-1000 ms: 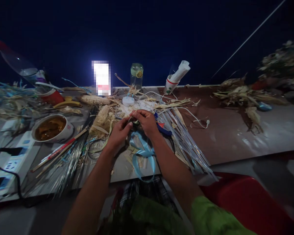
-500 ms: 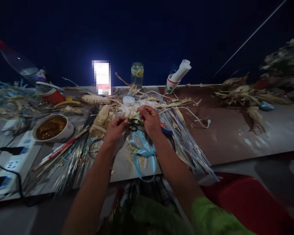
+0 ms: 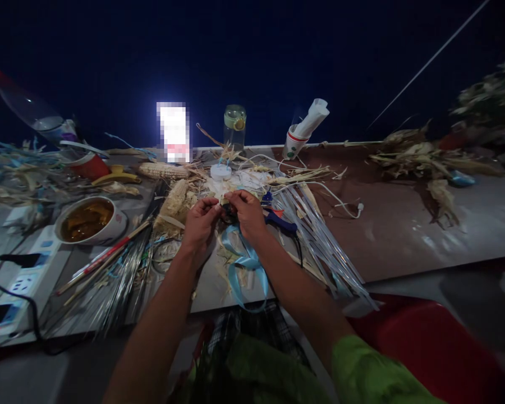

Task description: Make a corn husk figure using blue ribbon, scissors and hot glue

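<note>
My left hand (image 3: 202, 220) and my right hand (image 3: 247, 213) meet near the middle of the table, fingertips pinched close together. Whatever sits between the fingers is too small to make out. Dark scissors (image 3: 227, 212) lie just beneath, mostly covered by my right hand. A light blue ribbon (image 3: 248, 261) loops down toward the table's front edge between my forearms. Right of my right hand is a blue-handled tool (image 3: 281, 221) with a cord. Behind my hands stands a round white container (image 3: 220, 171) among dry husk pieces.
A bowl of brown liquid (image 3: 118, 222) and a power strip (image 3: 29, 280) are at left, near thin wires (image 3: 124, 286). Corn cobs (image 3: 164, 170), a bottle (image 3: 234, 132) and a cup with rolled paper (image 3: 294, 145) stand behind. Clear rods (image 3: 326, 247) lie at right.
My right hand has moved left and slightly down, so its fingertips now meet my left hand's. It covers more of the scissors, and the blue-handled tool shows more.
</note>
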### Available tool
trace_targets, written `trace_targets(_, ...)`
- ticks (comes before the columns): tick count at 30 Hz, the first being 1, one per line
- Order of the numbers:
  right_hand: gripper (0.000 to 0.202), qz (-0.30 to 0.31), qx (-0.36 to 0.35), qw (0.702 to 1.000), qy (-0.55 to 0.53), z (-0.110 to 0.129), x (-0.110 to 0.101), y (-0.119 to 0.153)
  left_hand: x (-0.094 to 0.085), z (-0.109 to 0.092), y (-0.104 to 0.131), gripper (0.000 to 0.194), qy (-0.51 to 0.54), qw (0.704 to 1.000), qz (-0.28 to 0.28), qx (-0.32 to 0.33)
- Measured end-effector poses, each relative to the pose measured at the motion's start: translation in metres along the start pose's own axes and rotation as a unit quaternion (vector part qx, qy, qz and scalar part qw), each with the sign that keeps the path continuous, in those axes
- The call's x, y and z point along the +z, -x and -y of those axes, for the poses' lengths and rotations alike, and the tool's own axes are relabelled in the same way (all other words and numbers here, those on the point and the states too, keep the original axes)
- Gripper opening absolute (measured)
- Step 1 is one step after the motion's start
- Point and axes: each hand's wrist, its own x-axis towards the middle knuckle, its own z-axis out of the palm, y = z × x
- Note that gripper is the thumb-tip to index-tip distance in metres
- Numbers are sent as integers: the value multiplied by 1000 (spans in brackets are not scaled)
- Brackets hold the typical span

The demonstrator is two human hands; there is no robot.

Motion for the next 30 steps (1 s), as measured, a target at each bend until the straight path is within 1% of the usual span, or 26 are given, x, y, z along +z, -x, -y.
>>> trace_targets(6, 22, -3, 1, 1000, -21, -2, 1, 0, 6, -1, 3, 29, 32, 999, 4, -21)
trace_targets(12, 23, 3, 6, 1000, -18, -3, 1, 1, 4, 3, 2, 29, 34, 999, 24, -28)
trace_targets(17, 22, -1, 9, 1000, -14, 1, 1, 2, 4, 3, 2, 33, 37, 998, 15, -42)
trace_targets(22, 20, 4, 23, 999, -26, 3, 2, 4, 8, -1, 4, 28, 56, 995, 50, -65)
trace_targets(30, 22, -4, 47, 998, -31, 6, 2, 6, 6, -2, 4, 25, 69, 990, 70, -98)
